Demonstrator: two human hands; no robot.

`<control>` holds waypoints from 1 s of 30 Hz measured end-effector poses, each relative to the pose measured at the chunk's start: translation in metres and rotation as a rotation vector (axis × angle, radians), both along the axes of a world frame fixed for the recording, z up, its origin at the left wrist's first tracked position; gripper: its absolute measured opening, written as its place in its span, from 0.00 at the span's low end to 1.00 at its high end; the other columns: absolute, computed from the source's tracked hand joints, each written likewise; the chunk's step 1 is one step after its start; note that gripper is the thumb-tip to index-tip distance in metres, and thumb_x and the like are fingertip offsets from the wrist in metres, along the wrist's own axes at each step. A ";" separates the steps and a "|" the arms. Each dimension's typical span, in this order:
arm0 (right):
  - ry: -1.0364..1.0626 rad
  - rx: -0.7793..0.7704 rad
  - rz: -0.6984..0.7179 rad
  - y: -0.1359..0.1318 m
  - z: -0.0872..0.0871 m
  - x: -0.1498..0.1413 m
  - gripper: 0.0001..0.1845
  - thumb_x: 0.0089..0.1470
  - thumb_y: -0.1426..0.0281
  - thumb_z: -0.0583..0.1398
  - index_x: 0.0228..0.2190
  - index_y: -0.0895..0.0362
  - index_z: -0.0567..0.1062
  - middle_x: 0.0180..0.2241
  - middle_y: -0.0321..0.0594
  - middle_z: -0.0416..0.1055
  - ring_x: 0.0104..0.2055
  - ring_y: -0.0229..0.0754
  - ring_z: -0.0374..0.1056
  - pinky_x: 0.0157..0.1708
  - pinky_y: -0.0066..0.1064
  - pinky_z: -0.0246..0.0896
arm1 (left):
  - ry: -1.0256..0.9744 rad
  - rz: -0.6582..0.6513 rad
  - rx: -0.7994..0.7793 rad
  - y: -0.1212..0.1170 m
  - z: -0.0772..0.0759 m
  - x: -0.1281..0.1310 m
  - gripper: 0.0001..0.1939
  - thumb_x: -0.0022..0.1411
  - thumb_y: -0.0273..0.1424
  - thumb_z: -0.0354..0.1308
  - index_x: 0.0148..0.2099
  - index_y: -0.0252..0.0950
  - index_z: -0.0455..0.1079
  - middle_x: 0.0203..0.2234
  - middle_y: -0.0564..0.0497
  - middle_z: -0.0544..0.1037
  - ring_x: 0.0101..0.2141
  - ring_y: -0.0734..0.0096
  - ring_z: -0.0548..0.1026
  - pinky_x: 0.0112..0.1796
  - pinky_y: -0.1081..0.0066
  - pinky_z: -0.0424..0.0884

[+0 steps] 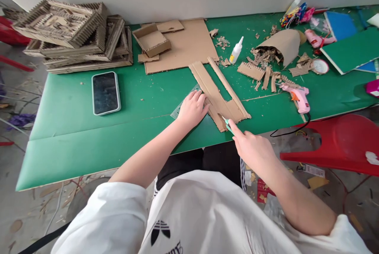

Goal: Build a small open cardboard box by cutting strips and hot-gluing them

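My left hand (193, 108) lies flat, fingers spread, pressing a clear ruler (185, 102) down beside a long brown cardboard strip (213, 88) on the green table (74, 127). My right hand (251, 147) is closed around a small green craft knife (227, 124). The knife's tip touches the near end of the cardboard strip. A narrower cardboard strip (226, 86) lies along the right side of the first one.
A phone (106, 92) lies left of my hands. Stacked cardboard frames (74, 35) sit at the far left, with a cardboard sheet (186, 45) and a small box (151, 40) behind. A glue bottle (236, 51), scraps, a pink glue gun (299, 97) and a red chair (340, 143) are to the right.
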State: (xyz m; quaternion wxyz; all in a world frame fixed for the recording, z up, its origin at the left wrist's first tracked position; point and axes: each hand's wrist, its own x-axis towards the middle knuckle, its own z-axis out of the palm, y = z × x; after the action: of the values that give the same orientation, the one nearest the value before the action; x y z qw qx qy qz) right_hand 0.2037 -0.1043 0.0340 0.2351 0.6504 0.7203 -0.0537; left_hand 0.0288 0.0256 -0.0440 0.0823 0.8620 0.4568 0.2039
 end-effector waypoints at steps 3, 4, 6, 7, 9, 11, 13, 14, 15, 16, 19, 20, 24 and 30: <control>0.013 0.020 0.004 -0.003 -0.004 0.001 0.31 0.61 0.68 0.47 0.65 0.49 0.48 0.28 0.41 0.72 0.26 0.45 0.73 0.20 0.28 0.58 | -0.071 0.012 -0.094 0.008 0.005 0.005 0.08 0.61 0.30 0.54 0.42 0.32 0.66 0.40 0.39 0.76 0.50 0.53 0.70 0.56 0.54 0.62; 0.017 0.029 0.008 -0.004 -0.005 0.001 0.31 0.61 0.68 0.47 0.65 0.49 0.49 0.27 0.41 0.72 0.26 0.45 0.73 0.20 0.28 0.57 | -0.097 0.023 -0.119 0.010 0.006 0.006 0.07 0.60 0.29 0.54 0.42 0.32 0.66 0.39 0.40 0.76 0.49 0.53 0.71 0.55 0.54 0.63; 0.019 0.054 0.016 -0.006 -0.008 0.002 0.31 0.61 0.69 0.47 0.65 0.49 0.49 0.27 0.41 0.71 0.24 0.43 0.72 0.19 0.28 0.54 | -0.142 0.063 -0.142 0.014 0.010 0.007 0.07 0.59 0.28 0.56 0.41 0.34 0.65 0.36 0.43 0.77 0.46 0.55 0.72 0.52 0.54 0.66; 0.019 0.070 0.019 -0.008 -0.009 0.003 0.31 0.61 0.69 0.47 0.64 0.49 0.50 0.27 0.40 0.71 0.23 0.43 0.71 0.18 0.28 0.53 | -0.159 0.084 -0.146 0.015 0.012 0.007 0.08 0.58 0.27 0.56 0.42 0.36 0.64 0.35 0.45 0.77 0.44 0.56 0.73 0.50 0.54 0.67; 0.022 0.110 0.024 -0.011 -0.013 0.005 0.30 0.62 0.69 0.46 0.64 0.48 0.50 0.26 0.39 0.70 0.22 0.40 0.70 0.17 0.27 0.48 | -0.203 0.128 -0.161 0.019 0.014 0.007 0.11 0.56 0.25 0.57 0.42 0.38 0.62 0.34 0.48 0.76 0.40 0.61 0.74 0.46 0.57 0.70; 0.030 0.166 0.029 -0.014 -0.017 0.008 0.30 0.61 0.69 0.47 0.64 0.47 0.51 0.25 0.38 0.70 0.20 0.38 0.68 0.17 0.28 0.43 | -0.382 0.185 -0.264 0.022 0.016 0.007 0.14 0.54 0.23 0.58 0.42 0.39 0.61 0.32 0.52 0.74 0.34 0.68 0.74 0.39 0.64 0.73; 0.040 0.231 0.031 -0.017 -0.023 0.011 0.30 0.61 0.69 0.47 0.64 0.47 0.52 0.25 0.37 0.69 0.19 0.36 0.66 0.17 0.28 0.40 | -0.716 0.231 -0.469 0.023 0.018 0.009 0.18 0.51 0.23 0.60 0.43 0.40 0.60 0.31 0.56 0.72 0.28 0.75 0.73 0.34 0.70 0.73; 0.047 0.262 0.031 -0.017 -0.025 0.013 0.30 0.61 0.69 0.47 0.63 0.46 0.53 0.25 0.37 0.69 0.19 0.35 0.66 0.17 0.29 0.40 | -0.901 0.248 -0.586 0.023 0.019 0.010 0.20 0.50 0.23 0.61 0.43 0.40 0.59 0.29 0.58 0.71 0.26 0.78 0.73 0.33 0.72 0.72; 0.056 0.290 0.029 -0.018 -0.028 0.014 0.29 0.61 0.69 0.47 0.63 0.46 0.53 0.24 0.37 0.69 0.18 0.34 0.65 0.17 0.29 0.39 | -1.057 0.260 -0.696 0.022 0.021 0.012 0.22 0.49 0.24 0.62 0.44 0.40 0.58 0.28 0.60 0.70 0.25 0.79 0.73 0.32 0.73 0.72; 0.066 0.311 0.028 -0.018 -0.030 0.015 0.29 0.62 0.68 0.47 0.63 0.46 0.54 0.24 0.36 0.69 0.18 0.33 0.64 0.17 0.29 0.40 | -1.161 0.268 -0.785 0.021 0.023 0.014 0.23 0.48 0.25 0.63 0.45 0.40 0.58 0.26 0.60 0.70 0.25 0.78 0.73 0.31 0.73 0.72; 0.130 0.341 0.039 -0.018 -0.033 0.021 0.27 0.63 0.66 0.46 0.62 0.47 0.56 0.24 0.36 0.71 0.18 0.34 0.64 0.17 0.28 0.43 | -1.275 0.300 -0.936 0.018 0.028 0.017 0.24 0.47 0.26 0.64 0.45 0.40 0.58 0.24 0.59 0.73 0.26 0.75 0.75 0.28 0.75 0.71; 0.167 0.345 0.045 -0.018 -0.033 0.024 0.26 0.63 0.65 0.46 0.62 0.47 0.57 0.25 0.35 0.72 0.19 0.35 0.65 0.17 0.28 0.44 | -1.286 0.306 -0.935 0.017 0.029 0.018 0.24 0.47 0.26 0.64 0.45 0.39 0.58 0.24 0.58 0.74 0.26 0.74 0.75 0.27 0.75 0.71; 0.339 0.472 -0.051 -0.017 -0.025 0.039 0.27 0.63 0.61 0.49 0.61 0.54 0.59 0.34 0.40 0.77 0.26 0.39 0.72 0.21 0.27 0.56 | -1.366 0.330 -0.767 0.018 0.029 0.015 0.23 0.47 0.27 0.64 0.45 0.40 0.58 0.24 0.58 0.74 0.25 0.75 0.75 0.25 0.77 0.69; 0.776 0.583 -0.392 0.014 -0.001 0.039 0.20 0.58 0.57 0.55 0.47 0.57 0.67 0.43 0.46 0.76 0.43 0.44 0.74 0.41 0.33 0.68 | -1.391 0.297 -0.670 0.016 0.027 0.013 0.24 0.49 0.29 0.63 0.46 0.40 0.57 0.26 0.57 0.76 0.26 0.75 0.76 0.28 0.76 0.70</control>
State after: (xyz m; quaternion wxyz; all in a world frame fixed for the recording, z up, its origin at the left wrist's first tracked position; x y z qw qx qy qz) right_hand 0.2424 -0.0902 0.0332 -0.2542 0.7437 0.6042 -0.1309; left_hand 0.0421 0.0418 -0.0172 0.5767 0.3956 0.4480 0.5570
